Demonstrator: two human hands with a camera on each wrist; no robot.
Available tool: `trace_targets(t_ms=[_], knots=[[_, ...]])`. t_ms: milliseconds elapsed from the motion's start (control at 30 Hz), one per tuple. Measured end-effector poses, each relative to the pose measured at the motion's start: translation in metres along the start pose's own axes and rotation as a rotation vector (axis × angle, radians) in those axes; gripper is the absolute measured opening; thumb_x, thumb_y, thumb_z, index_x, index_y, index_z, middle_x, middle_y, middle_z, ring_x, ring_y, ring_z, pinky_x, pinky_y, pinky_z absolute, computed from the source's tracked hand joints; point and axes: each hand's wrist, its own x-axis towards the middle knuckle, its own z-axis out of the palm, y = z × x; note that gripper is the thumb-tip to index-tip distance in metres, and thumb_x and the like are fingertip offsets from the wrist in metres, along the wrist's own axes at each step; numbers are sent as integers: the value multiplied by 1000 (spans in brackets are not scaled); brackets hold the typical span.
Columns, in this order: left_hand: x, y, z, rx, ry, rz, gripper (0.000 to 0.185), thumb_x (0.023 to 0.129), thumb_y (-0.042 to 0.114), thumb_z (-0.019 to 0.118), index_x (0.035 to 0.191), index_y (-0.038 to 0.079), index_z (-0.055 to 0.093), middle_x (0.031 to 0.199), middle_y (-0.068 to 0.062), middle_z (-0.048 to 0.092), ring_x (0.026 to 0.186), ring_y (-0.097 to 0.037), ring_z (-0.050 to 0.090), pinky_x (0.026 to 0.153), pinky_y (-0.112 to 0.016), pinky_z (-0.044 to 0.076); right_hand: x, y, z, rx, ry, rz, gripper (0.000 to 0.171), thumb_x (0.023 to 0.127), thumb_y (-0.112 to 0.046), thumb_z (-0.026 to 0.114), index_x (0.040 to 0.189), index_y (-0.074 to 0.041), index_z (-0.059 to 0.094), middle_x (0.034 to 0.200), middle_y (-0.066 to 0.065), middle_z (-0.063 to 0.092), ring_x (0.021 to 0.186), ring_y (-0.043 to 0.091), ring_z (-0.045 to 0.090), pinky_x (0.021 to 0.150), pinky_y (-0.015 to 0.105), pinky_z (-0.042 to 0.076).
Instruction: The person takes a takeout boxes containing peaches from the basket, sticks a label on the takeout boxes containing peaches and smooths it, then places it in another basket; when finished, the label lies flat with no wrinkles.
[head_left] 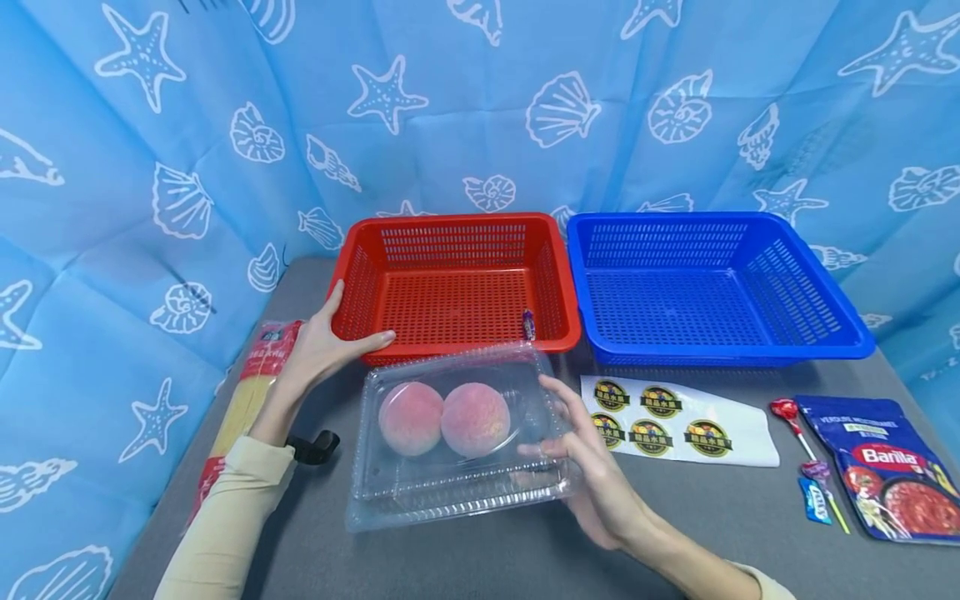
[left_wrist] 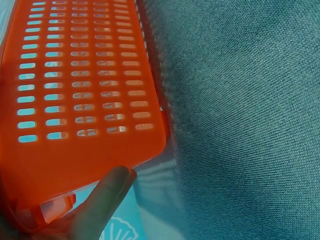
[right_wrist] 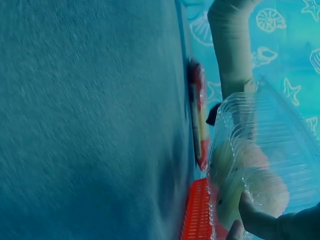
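Observation:
A clear plastic clamshell box [head_left: 450,479] with two peaches [head_left: 442,418] inside sits in front of the red basket [head_left: 457,223]. My right hand [head_left: 577,450] grips the box's right edge, fingers curled round it. The right wrist view shows the box [right_wrist: 270,135], the peaches [right_wrist: 250,185] and a fingertip [right_wrist: 250,217] pressed on the plastic. My left hand [head_left: 322,346] holds the red basket's front left corner, thumb along the front rim. The left wrist view shows the basket's slotted wall [left_wrist: 80,75] with a finger [left_wrist: 100,205] at its edge.
A blue basket [head_left: 712,342] stands right of the red one. A small wrapped candy [head_left: 528,323] lies in the red basket. A sticker sheet [head_left: 675,417], lollipops [head_left: 787,412] and a Barilla pouch [head_left: 892,475] lie at right. A spaghetti pack [head_left: 255,375] lies at left.

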Motion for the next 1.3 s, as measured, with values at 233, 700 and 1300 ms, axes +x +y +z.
trace_targets(t_ms=[233,700,1300], knots=[[-1,1,1,10,11,-15,121,78,70,75,164,32,-1,152,-16,49,127,-33,52,100,-53,54,0,12,-1,44,3,93,74,92,-7,42,157,-33,18,163,15,-4,115,29,51,95,46,54],[0,0,1,7,11,2,122,77,72,75,164,31,0,153,-17,48,129,-34,52,102,-56,53,4,27,-13,-288,21,60,113,81,-13,86,160,-36,8,155,27,22,130,40,51,99,45,54],[0,-2,2,-27,9,20,121,78,69,76,165,31,0,146,-13,54,123,-31,56,96,-52,57,15,41,-16,-692,73,-83,122,67,-30,95,158,-17,15,145,22,49,131,36,55,111,53,41]])
